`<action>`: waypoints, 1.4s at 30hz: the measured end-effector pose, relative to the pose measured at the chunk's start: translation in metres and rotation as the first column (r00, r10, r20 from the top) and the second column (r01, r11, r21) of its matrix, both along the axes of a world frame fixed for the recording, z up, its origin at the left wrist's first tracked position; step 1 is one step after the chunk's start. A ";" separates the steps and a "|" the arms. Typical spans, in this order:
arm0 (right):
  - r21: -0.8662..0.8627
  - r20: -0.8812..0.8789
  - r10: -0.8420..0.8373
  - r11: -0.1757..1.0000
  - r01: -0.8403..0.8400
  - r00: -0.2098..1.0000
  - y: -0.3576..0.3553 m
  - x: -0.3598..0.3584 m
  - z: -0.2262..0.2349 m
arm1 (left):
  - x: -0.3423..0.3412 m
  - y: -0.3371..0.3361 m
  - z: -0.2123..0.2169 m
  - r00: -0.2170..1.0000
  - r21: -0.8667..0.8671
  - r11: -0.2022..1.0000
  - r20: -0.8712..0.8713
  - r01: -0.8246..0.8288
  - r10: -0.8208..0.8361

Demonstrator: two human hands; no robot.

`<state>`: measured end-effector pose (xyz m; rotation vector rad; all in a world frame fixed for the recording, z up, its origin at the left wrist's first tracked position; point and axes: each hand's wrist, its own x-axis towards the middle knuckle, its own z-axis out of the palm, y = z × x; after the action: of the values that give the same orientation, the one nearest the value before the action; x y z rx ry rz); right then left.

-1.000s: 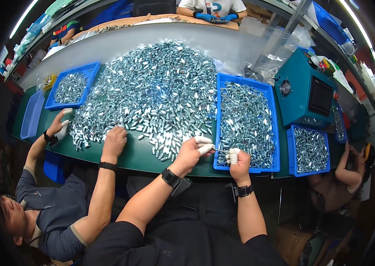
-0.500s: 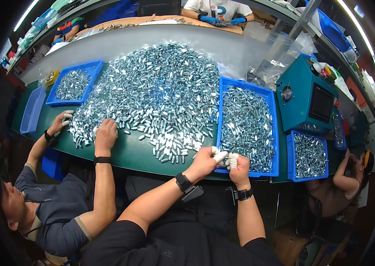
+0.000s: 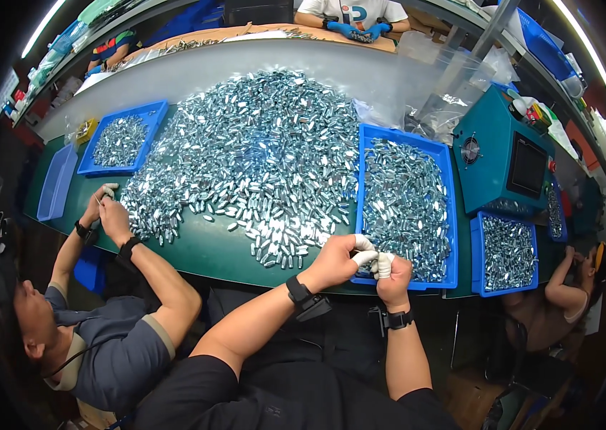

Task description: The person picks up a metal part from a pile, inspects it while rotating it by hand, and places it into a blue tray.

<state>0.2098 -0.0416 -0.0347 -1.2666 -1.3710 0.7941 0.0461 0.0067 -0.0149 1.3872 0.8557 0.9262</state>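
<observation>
My left hand [image 3: 337,259] and my right hand [image 3: 391,274] meet at the near edge of the green table [image 3: 203,247], fingertips wrapped in white tape. They pinch together on a small silver metal part, mostly hidden between the fingers. Both hands hover over the near left corner of a blue tray [image 3: 369,154] filled with shiny metal parts. A big heap of the same silver parts [image 3: 260,158] spreads over the table just left of my hands. A black watch sits on each wrist.
A seated person at my left has both hands [image 3: 106,208] together at the heap's left edge. Blue trays stand at far left [image 3: 152,115] and right [image 3: 476,251]. A teal machine [image 3: 503,161] is behind. Another person sits at right [image 3: 568,301]; blue-gloved hands [image 3: 360,30] work across the table.
My left hand left the heap and came right to meet my right hand at the tray corner. The neighbour's hand drew back from the heap to join the other hand.
</observation>
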 end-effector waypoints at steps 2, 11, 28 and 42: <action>0.019 0.011 -0.011 1.000 0.011 1.000 -0.001 0.002 -0.001 | -0.008 0.009 0.002 0.995 -0.036 0.999 -0.097 0.032 -0.035; -0.022 -0.361 -0.139 0.990 0.140 0.922 -0.003 0.002 -0.007 | -0.012 0.054 0.022 0.986 0.016 0.996 -0.145 0.088 -0.085; 0.018 -0.283 -0.120 0.991 0.130 0.952 0.000 0.007 0.010 | -0.075 0.328 0.039 0.290 0.689 0.713 -0.714 0.129 0.638; 0.063 -0.278 -0.135 0.985 0.158 0.951 0.007 0.004 0.010 | -0.079 0.285 0.011 0.447 0.642 0.728 -0.738 0.238 0.505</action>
<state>0.2136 -0.0344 -0.0247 -1.1318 -1.0650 0.7679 -0.0331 0.2915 -0.0034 2.6310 1.5517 0.5619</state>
